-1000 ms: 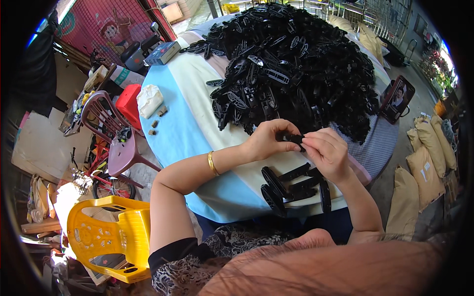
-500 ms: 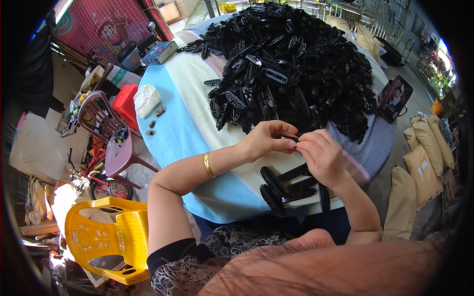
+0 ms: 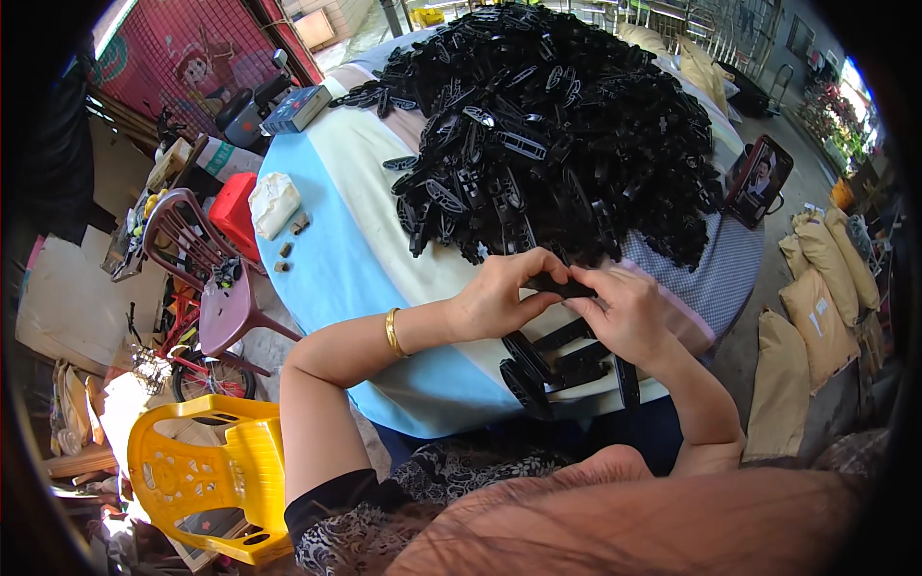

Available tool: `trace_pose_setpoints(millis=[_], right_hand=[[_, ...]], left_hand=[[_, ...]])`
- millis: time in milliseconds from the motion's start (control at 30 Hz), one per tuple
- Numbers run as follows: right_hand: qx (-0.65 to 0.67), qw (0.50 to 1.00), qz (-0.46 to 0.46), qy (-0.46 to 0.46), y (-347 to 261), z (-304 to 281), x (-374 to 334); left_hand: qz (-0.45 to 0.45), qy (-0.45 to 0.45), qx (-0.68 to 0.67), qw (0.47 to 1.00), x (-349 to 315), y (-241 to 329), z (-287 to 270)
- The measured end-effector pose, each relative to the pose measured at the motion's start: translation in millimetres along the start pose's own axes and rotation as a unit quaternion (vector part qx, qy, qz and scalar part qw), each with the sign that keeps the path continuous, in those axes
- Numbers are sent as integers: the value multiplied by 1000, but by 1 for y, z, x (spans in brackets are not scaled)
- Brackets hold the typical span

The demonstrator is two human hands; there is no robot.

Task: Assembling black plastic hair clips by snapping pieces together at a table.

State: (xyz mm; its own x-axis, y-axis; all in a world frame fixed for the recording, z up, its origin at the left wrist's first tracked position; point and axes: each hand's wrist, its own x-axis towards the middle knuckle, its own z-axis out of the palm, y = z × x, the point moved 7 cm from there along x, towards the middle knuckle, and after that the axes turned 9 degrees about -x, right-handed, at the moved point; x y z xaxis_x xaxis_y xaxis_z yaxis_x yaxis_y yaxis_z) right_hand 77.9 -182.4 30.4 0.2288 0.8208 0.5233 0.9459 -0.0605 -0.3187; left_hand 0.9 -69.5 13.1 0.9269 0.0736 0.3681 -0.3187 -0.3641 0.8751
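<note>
Between my two hands, just in front of a big heap of black plastic parts [image 3: 567, 144], is a slim black plastic piece [image 3: 555, 286]. My left hand [image 3: 504, 296], with a gold bangle on its wrist, pinches one end with thumb and fingers. The thumb and fingertips of my right hand [image 3: 624, 312] grip the other end. Fingers cover much of the piece, so its full shape is hidden. Below the hands, several long black plastic pieces [image 3: 525, 386] lie at the near table edge, some overlapping.
A striped cloth [image 3: 317, 230] covers the round table. On its left are a white bag [image 3: 275, 204], small brown bits and a blue box [image 3: 296, 109]. A phone [image 3: 761, 182] stands at the right edge. Chairs, including a yellow one [image 3: 182, 461], stand left; tan sacks [image 3: 812, 312] lie right.
Both hands have come slightly nearer to me, and more of the black piece shows between them. The whole view has shifted a little; the heap looks the same.
</note>
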Motion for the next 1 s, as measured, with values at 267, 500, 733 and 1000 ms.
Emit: trace_pose_setpoints(millis=[267,500,733,1000], right_hand=[[53,996,39,-61,41,-9,17],[-165,984,-44,-47,35,18,21],[-206,972,-80,-85,33,25,21],[-152,985,-41,-76,42,24,20]], left_hand=[[-93,-141,-14,986,-5,-15,25],[192,-41,396,897,12,3,15],[177,0,238,955,15,4,6],[-119,55,-298,945,9,-44,-8]])
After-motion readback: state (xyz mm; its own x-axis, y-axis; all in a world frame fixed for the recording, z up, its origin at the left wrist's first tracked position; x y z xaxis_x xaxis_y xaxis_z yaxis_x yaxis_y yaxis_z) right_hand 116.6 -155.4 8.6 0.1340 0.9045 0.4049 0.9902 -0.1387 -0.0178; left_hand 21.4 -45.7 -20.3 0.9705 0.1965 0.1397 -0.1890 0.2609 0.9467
